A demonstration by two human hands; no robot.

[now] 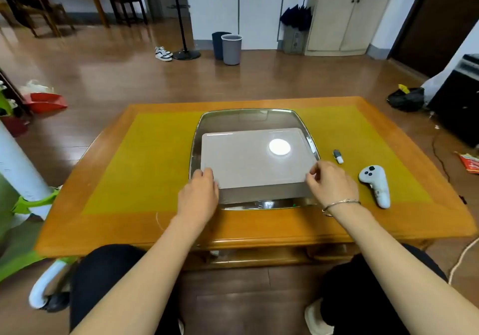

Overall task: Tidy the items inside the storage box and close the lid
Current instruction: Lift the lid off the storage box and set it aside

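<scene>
Two bare hands are seen from above at the near corners of a pale grey storage box (248, 163), which is set on a shiny metal tray (199, 127) in the middle of a low wooden table (108, 220) with a yellow-green inlay. The box is covered by its flat lid (241, 158), on which a round bright reflection of a ceiling light is shown; whether the lid is fully latched cannot be told. The left hand (198, 194) is placed at the near left corner of the box, with its fingers curled over the lid's edge. The right hand (331, 184) is placed at the near right corner, its fingertips bent and pinched on the lid's edge, and a thin bracelet (339, 205) is worn on that wrist. Nothing inside the box can be seen. To the right of the tray, a small grey and white object (338, 156) is laid on the table, and nearer the table's right edge a white handheld controller (375, 185) is laid flat, well apart from the box. Beyond the table, two waste bins (230, 49), a pair of shoes (163, 53) and the base of a coat stand (186, 54) are seen on the wooden floor.
</scene>
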